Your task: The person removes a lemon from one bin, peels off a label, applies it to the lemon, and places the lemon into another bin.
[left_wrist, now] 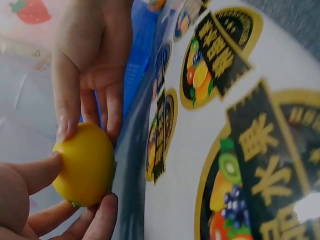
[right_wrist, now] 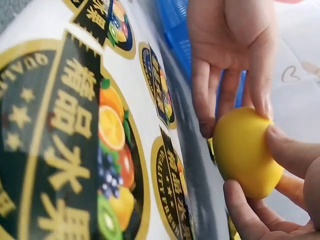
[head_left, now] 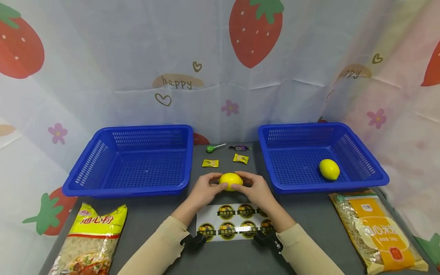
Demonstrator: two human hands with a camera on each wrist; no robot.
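Both hands hold one yellow lemon (head_left: 231, 181) between them, over the grey table just beyond a sticker sheet (head_left: 223, 232). My left hand (head_left: 205, 190) grips the lemon's left end, thumb on the near side and fingers behind. On the other end, my right hand (head_left: 254, 188) grips it the same way. The left wrist view shows the lemon (left_wrist: 86, 165) with a small green spot at one end. In the right wrist view, thumbs and fingertips of both hands meet the lemon (right_wrist: 247, 152). The sheet carries round black-and-gold fruit stickers.
A blue basket (head_left: 127, 192) stands at left; another blue basket (head_left: 330, 187) at right contains a second lemon (head_left: 329, 169). Between them lie a green lollipop (head_left: 211, 149) and several wrapped candies (head_left: 210, 163). Pasta bags lie at front left (head_left: 94, 240) and front right (head_left: 378, 233).
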